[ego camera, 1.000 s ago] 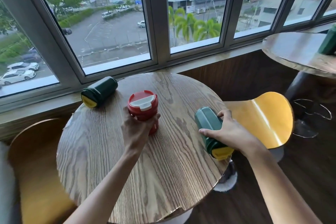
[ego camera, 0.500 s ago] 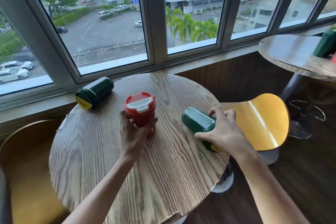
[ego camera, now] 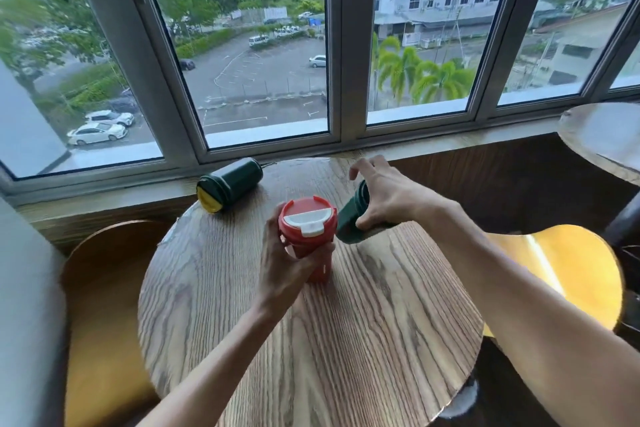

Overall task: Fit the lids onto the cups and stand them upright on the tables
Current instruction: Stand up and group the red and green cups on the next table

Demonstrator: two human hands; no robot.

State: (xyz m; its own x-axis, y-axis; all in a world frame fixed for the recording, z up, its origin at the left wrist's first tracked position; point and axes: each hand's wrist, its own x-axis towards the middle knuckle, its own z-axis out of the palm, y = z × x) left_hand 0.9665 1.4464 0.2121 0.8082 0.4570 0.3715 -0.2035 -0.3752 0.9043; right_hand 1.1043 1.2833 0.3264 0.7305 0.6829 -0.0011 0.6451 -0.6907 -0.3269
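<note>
Meanwhile left hand (ego camera: 287, 267) grips red cup (ego camera: 309, 236); right hand (ego camera: 388, 198) tilts green cup (ego camera: 349, 222).

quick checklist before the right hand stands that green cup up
1. Right hand gripping the tilted green cup: ok.
2. Its lid fitted: cannot tell, hand hides that end.
3. Red cup upright, lid on, held by left hand: ok.
4. Clearance between the two cups: not ok, nearly touching.
5. Bare table to set it on: ok.
6. Far green cup upright: not ok, on its side.
</note>
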